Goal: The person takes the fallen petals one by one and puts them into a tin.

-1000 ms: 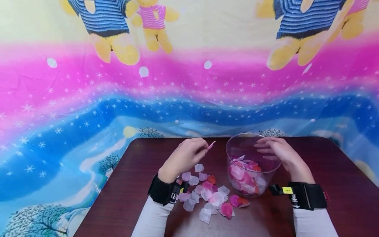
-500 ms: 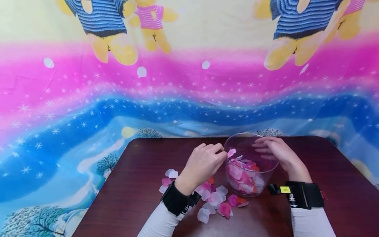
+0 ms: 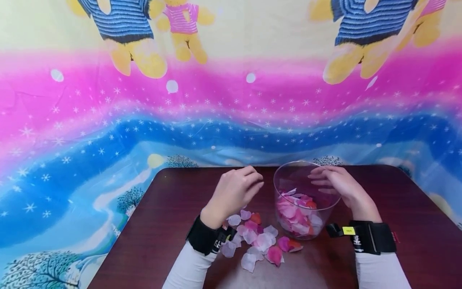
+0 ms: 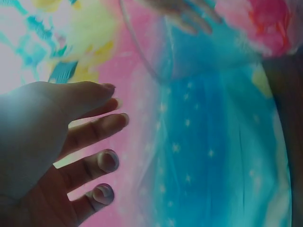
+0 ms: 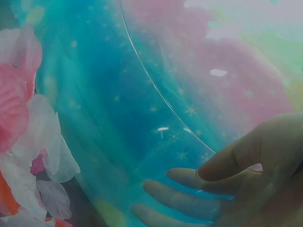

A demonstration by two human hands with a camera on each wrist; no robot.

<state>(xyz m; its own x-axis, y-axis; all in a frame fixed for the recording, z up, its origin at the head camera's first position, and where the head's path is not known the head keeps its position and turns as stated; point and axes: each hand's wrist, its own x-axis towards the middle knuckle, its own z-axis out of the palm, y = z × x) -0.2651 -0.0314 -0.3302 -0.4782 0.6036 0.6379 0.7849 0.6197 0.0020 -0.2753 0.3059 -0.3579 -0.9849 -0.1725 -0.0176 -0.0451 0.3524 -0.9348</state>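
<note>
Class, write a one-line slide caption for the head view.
Right hand steadies a clear tub of petals; empty left hand hovers above loose petals.

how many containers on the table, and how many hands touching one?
1: a clear plastic tub right of centre on the table, partly filled with petals. One hand touches it: the right hand on its far rim. The left hand hangs over the loose petals, holding nothing.

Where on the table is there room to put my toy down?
The table is bare on its left part, from the left edge to the left hand. It is also bare on the right, past the right hand and the clear tub. The middle is crowded: loose petals lie scattered in front of the tub.
</note>
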